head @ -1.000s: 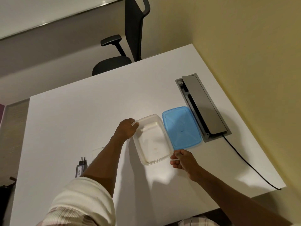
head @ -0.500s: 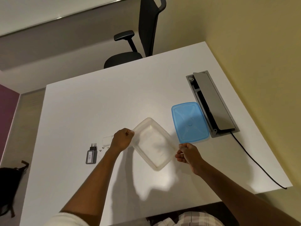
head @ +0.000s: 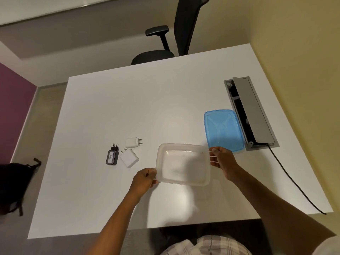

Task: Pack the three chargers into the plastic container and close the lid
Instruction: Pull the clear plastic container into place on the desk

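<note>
An empty clear plastic container [head: 183, 163] lies lengthwise across the white table. My left hand [head: 144, 180] grips its near left corner, and my right hand [head: 219, 160] grips its right rim. The blue lid [head: 223, 131] lies flat just beyond my right hand. To the container's left sit three chargers close together: a black one [head: 111, 157] with a white label, a flat white one [head: 129, 157] and a smaller white one [head: 132, 143] with its prongs pointing right.
An open grey cable box [head: 250, 113] is sunk into the table [head: 128, 107] right of the lid, with a black cable [head: 294, 183] running off the near right edge. A black office chair [head: 174, 43] stands beyond the far edge. A dark bag [head: 12, 183] lies on the floor at left.
Both hands have turned the container from lengthwise-away to crosswise and drawn it nearer to me and away from the lid. The camera's view has shifted, and all three chargers now show.
</note>
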The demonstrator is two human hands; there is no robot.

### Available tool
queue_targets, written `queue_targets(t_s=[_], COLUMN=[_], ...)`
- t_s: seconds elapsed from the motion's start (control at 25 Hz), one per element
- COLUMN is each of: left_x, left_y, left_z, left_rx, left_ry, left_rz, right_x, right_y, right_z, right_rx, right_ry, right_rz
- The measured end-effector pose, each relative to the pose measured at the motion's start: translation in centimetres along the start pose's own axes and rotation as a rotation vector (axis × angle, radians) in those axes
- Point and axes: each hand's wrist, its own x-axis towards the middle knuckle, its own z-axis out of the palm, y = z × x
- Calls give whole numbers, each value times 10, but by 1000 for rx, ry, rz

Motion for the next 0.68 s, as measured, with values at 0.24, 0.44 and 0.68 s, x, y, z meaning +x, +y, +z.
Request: queue_targets(t_s=[0.24,0.44,0.68], left_x=[-15,-20,-22], left_y=[-20,-22,-30], left_z=[10,14,8], left_rx=[-34,-58,-77], left_ry=[-30,-46,-62], left_rz=[-19,-15,-2], right_x=[-2,-2,-7], right_y=[1,-3,-4], right_z=[1,1,-1], right_rx=[-18,-20,-50], right_ry=[-2,17,78], right_rz=[4,-15,-57])
